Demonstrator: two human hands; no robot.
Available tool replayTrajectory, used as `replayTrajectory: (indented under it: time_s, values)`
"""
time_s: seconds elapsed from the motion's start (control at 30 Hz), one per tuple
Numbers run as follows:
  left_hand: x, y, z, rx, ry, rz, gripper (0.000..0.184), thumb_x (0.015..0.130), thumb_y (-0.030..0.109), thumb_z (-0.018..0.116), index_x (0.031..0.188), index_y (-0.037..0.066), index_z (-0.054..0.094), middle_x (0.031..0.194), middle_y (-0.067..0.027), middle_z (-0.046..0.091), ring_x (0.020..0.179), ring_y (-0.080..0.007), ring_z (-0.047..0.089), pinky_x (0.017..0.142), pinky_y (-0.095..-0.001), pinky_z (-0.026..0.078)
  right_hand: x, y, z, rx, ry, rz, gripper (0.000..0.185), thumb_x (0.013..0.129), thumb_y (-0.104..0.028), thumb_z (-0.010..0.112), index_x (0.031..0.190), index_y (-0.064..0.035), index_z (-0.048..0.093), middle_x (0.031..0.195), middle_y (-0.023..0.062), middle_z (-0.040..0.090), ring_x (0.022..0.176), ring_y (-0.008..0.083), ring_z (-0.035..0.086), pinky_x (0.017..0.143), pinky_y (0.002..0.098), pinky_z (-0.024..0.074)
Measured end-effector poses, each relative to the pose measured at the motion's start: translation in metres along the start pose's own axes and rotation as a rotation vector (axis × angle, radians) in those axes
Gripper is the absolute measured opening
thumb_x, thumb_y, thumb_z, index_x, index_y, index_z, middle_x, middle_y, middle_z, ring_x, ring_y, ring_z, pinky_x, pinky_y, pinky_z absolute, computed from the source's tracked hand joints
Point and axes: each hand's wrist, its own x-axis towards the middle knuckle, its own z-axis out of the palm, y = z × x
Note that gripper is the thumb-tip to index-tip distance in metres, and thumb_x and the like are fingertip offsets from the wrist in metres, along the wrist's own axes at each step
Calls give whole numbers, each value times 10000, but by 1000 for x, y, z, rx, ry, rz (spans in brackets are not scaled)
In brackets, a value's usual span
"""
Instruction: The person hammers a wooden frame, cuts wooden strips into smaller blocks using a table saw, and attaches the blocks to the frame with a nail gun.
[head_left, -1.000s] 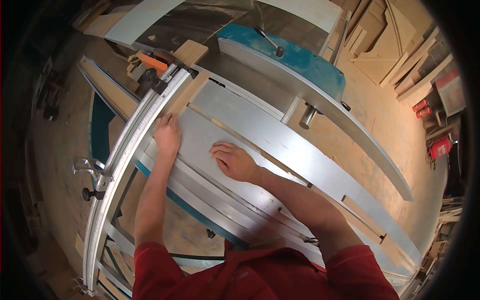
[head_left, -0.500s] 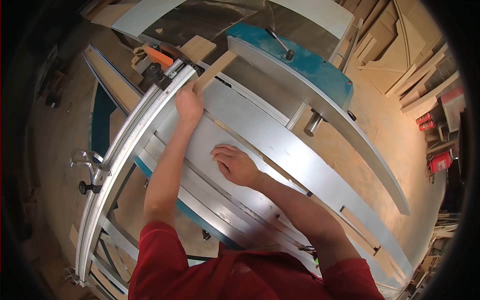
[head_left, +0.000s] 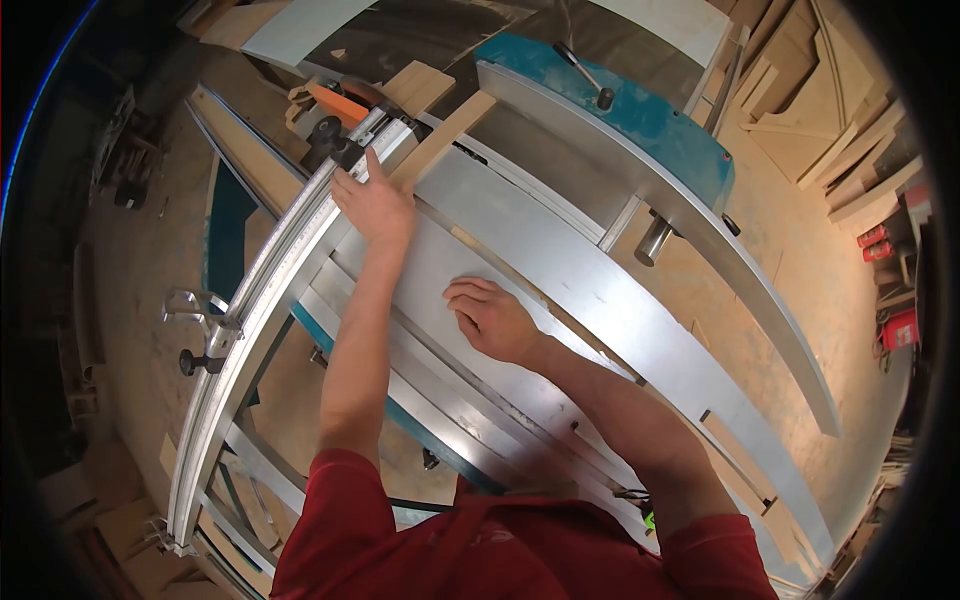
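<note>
My left hand (head_left: 380,205) lies at the metal fence with a ruled scale (head_left: 318,222), its fingers over the fence's top and one digit pointing up beside a black knob (head_left: 347,152). Close by its fingers, a narrow wooden strip (head_left: 445,135) stretches along the fence end towards a second metal fence (head_left: 640,180). My right hand (head_left: 492,318) rests on the silvery saw table (head_left: 560,265), fingers loosely bent and thumb apart, with nothing visible in it. What lies under either palm is hidden.
An orange part (head_left: 338,102) and a flat wooden piece (head_left: 418,88) are beyond the left fence. A teal machine body with a black lever (head_left: 580,72) stands at the far side. Boards (head_left: 800,110) lean at the right. A metal flip stop (head_left: 200,308) sits on the fence.
My left hand has shifted from the wooden strip's near end onto the fence, its fingers now spread over it. My right hand stays on the table. The whole view has shifted slightly.
</note>
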Motion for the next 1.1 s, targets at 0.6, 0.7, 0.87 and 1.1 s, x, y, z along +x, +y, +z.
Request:
replayTrajectory:
  time_s: [0.6,0.7,0.87,1.1]
  values:
    - [15,-19,21,172,142,42,781,719,539,872,1422,274,659,1345,-277,515,1321,-413,413,1192,-539,224,5,11,3,6,-8,-24,111,855,4,671,962,-22,687,1139,71,705,1166,267,646,955,383,553]
    - [16,-20,18,140,81,27,798,725,557,868,1437,276,645,1376,-284,505,1340,-414,408,1194,-538,223,6,14,5,2,0,-32,109,852,5,671,956,-25,683,1137,65,705,1172,264,642,955,383,552]
    - [20,-20,21,172,70,21,794,739,559,862,1445,270,637,1395,-281,499,1347,-413,406,1200,-530,222,10,19,7,28,-3,-27,123,835,10,665,951,-32,671,1126,57,694,1179,266,627,960,397,543]
    - [22,-25,28,217,139,59,807,704,546,882,1425,262,656,1312,-279,541,1287,-431,462,1141,-533,288,13,24,10,59,-19,-25,130,823,14,657,942,-38,651,1112,54,681,1184,275,613,968,419,533]
